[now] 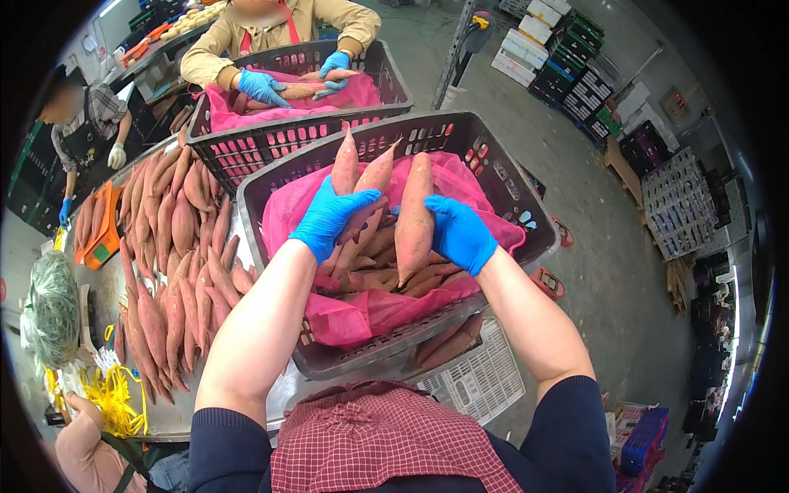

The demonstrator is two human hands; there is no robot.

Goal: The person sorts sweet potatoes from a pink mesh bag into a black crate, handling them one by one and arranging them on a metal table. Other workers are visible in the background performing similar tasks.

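Blue gloves cover both my hands. My left hand point(336, 215) grips a bunch of sweet potatoes point(377, 172), their thin tips pointing up and away. In my right hand point(461, 233) is one long sweet potato point(414, 219), held upright with the thumb on its side. Both hands are over a black plastic crate point(394, 128) lined with pink mesh point(351, 320). More sweet potatoes point(376, 277) lie inside the mesh, partly hidden by my hands. A large heap of sweet potatoes point(182, 228) covers the metal table to the left.
Across from me a co-worker in blue gloves handles sweet potatoes over a second black crate point(296, 132). Another person stands at the left by an orange scale point(102, 225). Yellow straps point(117, 400) lie at the table's near left; a white plastic crate point(487, 370) is below right.
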